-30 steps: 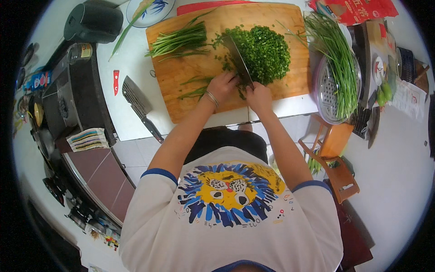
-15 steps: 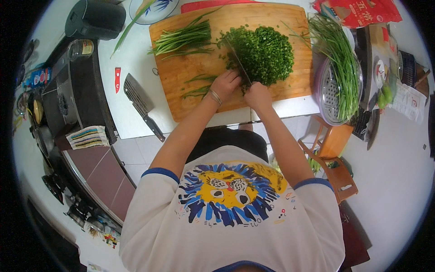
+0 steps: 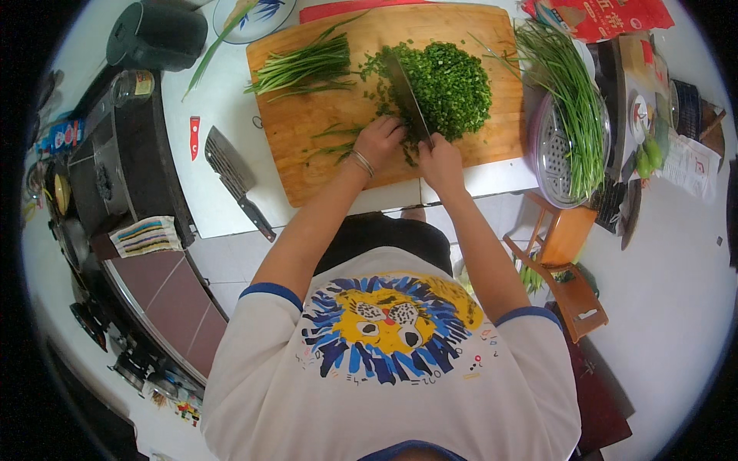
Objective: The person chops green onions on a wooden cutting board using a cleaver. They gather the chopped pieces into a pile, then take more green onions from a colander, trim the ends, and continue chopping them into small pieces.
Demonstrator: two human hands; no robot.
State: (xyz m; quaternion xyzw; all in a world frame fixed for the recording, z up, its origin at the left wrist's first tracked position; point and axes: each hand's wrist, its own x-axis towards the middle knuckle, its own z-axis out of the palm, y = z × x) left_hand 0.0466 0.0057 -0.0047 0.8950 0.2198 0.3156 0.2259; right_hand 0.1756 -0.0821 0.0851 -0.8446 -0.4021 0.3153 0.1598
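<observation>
My right hand (image 3: 441,163) is closed round the handle of a kitchen knife (image 3: 410,98). The blade points away from me, its flat side showing, at the left edge of a heap of finely chopped chives (image 3: 452,88). Just left of the blade, my left hand (image 3: 378,142) presses with bent fingers on a small bunch of uncut chives (image 3: 336,144), whose ends stick out to the left. Both hands are over a wooden cutting board (image 3: 284,161). A larger bunch of chives (image 3: 307,65) lies at the board's far left.
Left of the board lie a slotted-blade knife (image 3: 231,173) and a small red peeler-like tool (image 3: 194,138). A colander (image 3: 555,146) with long chives (image 3: 576,115) stands at the right. A plate (image 3: 254,17) sits at the back; a wooden chair (image 3: 569,234) is below the table's right side.
The knife blade has tilted, so more of its flat side shows. My left hand stays on the small bunch. The whole view has shifted slightly.
</observation>
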